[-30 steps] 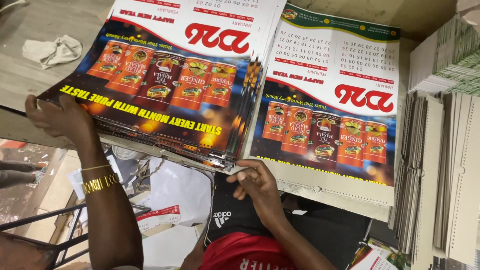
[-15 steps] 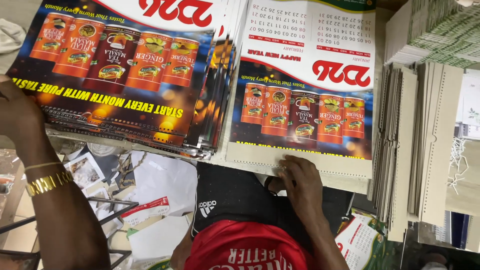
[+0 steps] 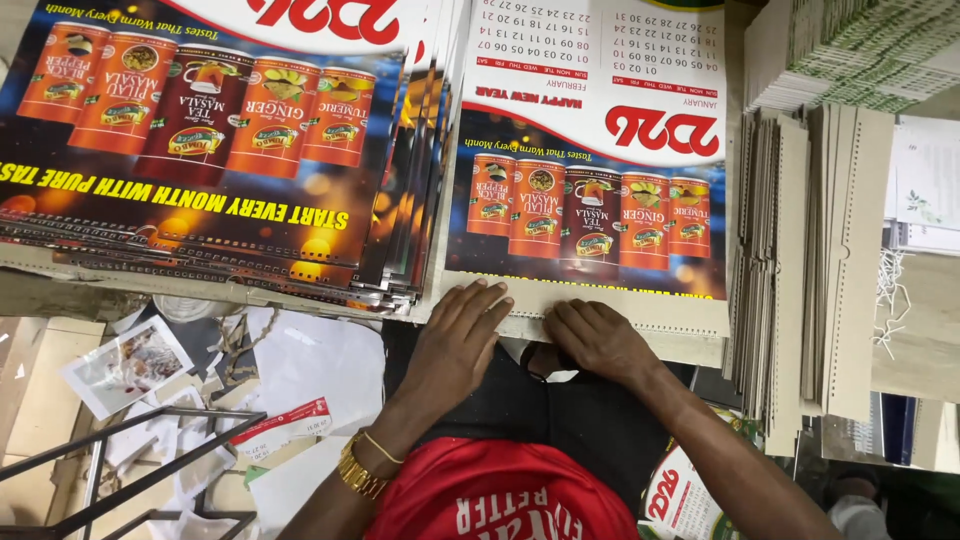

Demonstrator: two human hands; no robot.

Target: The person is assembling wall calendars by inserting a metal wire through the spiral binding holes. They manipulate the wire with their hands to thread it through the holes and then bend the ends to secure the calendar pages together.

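Glossy calendar sheet [image 3: 590,190] with spice-tin print, punched lower edge, both hands [image 3: 530,335] flat, fingers spread, gripping nothing

Orange-canned dark calendar sheet [image 3: 590,215]

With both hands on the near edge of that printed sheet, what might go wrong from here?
The calendar sheet juts past its board backing, so pressure from the left hand and right hand may shift or crease it. The fanned stack of printed sheets overhangs the table edge and may slide onto the floor scraps.
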